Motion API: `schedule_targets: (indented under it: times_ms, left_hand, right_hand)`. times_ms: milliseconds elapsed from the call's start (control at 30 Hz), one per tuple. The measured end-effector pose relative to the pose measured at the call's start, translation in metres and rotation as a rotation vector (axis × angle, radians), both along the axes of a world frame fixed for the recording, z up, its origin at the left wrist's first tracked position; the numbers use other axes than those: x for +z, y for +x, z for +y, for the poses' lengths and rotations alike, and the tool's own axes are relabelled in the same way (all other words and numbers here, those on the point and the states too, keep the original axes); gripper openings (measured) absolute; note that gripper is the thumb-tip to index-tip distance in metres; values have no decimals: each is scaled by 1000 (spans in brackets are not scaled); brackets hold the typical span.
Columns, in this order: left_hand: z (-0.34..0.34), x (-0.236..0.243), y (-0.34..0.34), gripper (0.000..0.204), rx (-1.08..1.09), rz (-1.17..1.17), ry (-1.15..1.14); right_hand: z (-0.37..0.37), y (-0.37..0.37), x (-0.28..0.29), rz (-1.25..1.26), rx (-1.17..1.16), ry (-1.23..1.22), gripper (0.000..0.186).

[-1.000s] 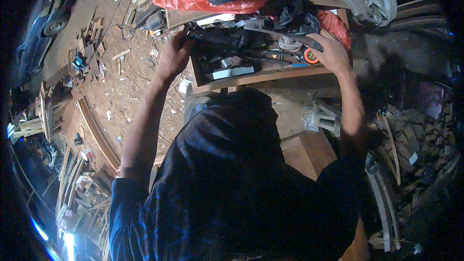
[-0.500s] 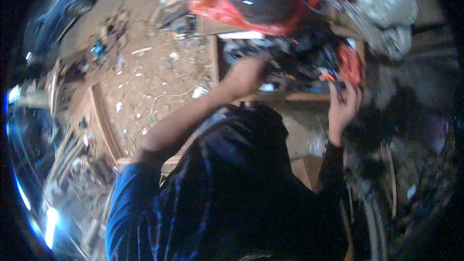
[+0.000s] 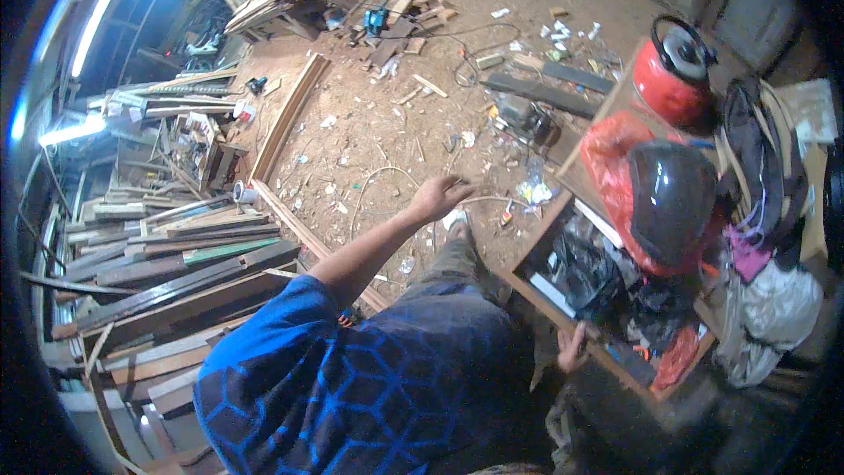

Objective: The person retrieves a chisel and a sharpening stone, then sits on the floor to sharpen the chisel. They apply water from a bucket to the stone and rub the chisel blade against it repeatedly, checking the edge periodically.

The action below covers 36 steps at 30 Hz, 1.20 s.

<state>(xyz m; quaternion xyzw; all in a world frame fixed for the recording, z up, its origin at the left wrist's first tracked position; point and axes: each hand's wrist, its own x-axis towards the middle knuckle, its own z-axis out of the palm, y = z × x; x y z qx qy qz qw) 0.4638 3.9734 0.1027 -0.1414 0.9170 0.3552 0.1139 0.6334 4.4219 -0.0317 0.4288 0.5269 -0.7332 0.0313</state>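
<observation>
My left hand (image 3: 442, 195) is raised over the littered floor near my foot (image 3: 460, 230), fingers loosely apart and holding nothing. My right hand (image 3: 571, 345) grips the front edge of an open wooden drawer (image 3: 521, 276) at lower right. In the drawer lie a black plastic bag (image 3: 587, 273), a white strip (image 3: 552, 296), a red plastic bag (image 3: 679, 356) and mixed small items. Just above it a dark-visored helmet (image 3: 675, 198) rests on red plastic (image 3: 600, 157).
Wood piles (image 3: 176, 299) fill the left side. Long boards (image 3: 290, 114) lie on the debris-strewn floor (image 3: 352, 158) with a cable. A cyan tool (image 3: 375, 19) sits among offcuts. A red canister (image 3: 661, 84), dark bag (image 3: 747, 149) and pale sack (image 3: 778, 308) stand at right.
My view has swung left and up across the floor. My left hand has left the drawer for the space over the floor, and my right hand has shifted onto the drawer's front edge.
</observation>
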Motion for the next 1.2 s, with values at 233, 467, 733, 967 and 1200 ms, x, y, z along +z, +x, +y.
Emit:
schedule_targets:
  times_ms: [233, 467, 733, 967, 1200]
  left_hand:
    - [-151, -102, 164, 61, 169, -575, -210]
    - [-248, -135, 281, 57, 528, -610, -50]
    - [-395, -125, 324, 43, 761, -157, 143]
    - [-612, -61, 342, 40, 938, 95, 88]
    - [-769, -43, 331, 41, 1196, 172, 44]
  right_hand:
    - [-9, -73, 73, 132, 57, 55, 69]
    - [-42, -141, 34, 283, -78, 131, 53]
    - [-380, -129, 87, 151, 451, 1, 29]
    - [-705, -174, 368, 1213, 1387, -513, 24]
    - [-941, -207, 477, 1614, 2306, -1566, 19]
